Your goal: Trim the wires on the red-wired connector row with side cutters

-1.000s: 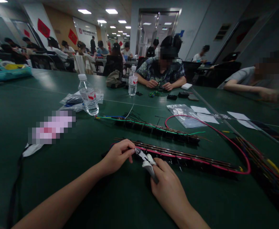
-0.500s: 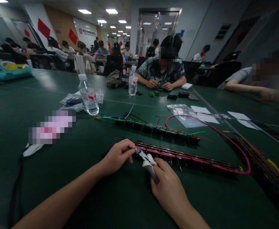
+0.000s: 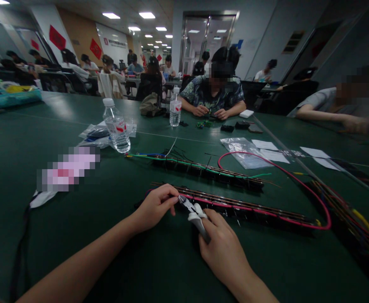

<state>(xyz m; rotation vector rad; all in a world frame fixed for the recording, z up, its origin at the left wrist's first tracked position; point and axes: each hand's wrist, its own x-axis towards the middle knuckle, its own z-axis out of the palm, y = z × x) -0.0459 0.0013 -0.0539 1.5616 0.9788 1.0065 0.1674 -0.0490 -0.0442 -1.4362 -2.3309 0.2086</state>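
Note:
My right hand [image 3: 224,244] is wrapped round the white and grey handles of a pair of pliers [image 3: 189,206]. The jaws of the pliers point up and left and meet the fingertips of my left hand [image 3: 156,206]. Thumb and forefinger of that hand are pinched together at the near wire assembly; what sits between them is too small to make out. This near assembly [image 3: 244,206] is a long black strip with a red wire along it, tied at intervals. Behind it lies a similar strip [image 3: 203,168] with a green wire.
A water bottle [image 3: 117,128] stands at the left, another bottle [image 3: 175,109] farther back. Clear plastic bags [image 3: 244,153] and white papers [image 3: 274,156] lie beyond the strips. More bundled wires [image 3: 348,214] are at the right. A person [image 3: 216,94] works across the table.
My hands and the pliers stay in nearly the same place. The view has shifted very slightly. The person at the right has moved a hand a little.

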